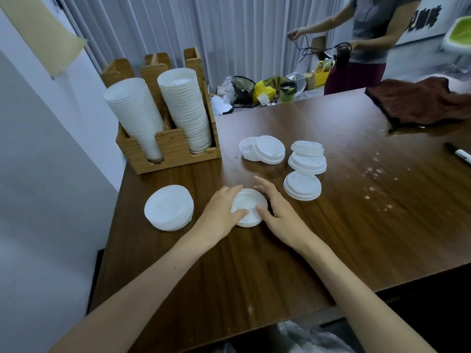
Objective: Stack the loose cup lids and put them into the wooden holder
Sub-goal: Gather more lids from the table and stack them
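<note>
My left hand (221,211) and right hand (279,214) cup a short stack of lids (248,207) between them on the wooden table (229,276). Each thumb lies on the top lid and the fingers curl round the far rim from either side, so both hands hold this one stack, which sits flat on the wood. Out to the left of my left fingers, near but apart, lies a thicker lid pile (168,207), close to the table's left edge. Just past my right fingertips and a little to the right sits a low lid stack (302,186), and beyond it a middle stack (307,163) and a far stack (307,148), the three set close in a row leading away from me. Straight ahead of my fingers, farther off, two single lids overlap, the upper lid (270,149) leaning on the lower lid (247,148). Ahead and to the left stands the wooden holder (175,151) at the table's corner, with two tall leaning columns of white lids in its slots, the left column (136,118) and the right column (184,108). Well off to the right a black marker (458,154) lies on the table, and past it a brown cloth (418,103) is bunched up. Beyond the table another person (369,34) stands holding a dark cord.
</note>
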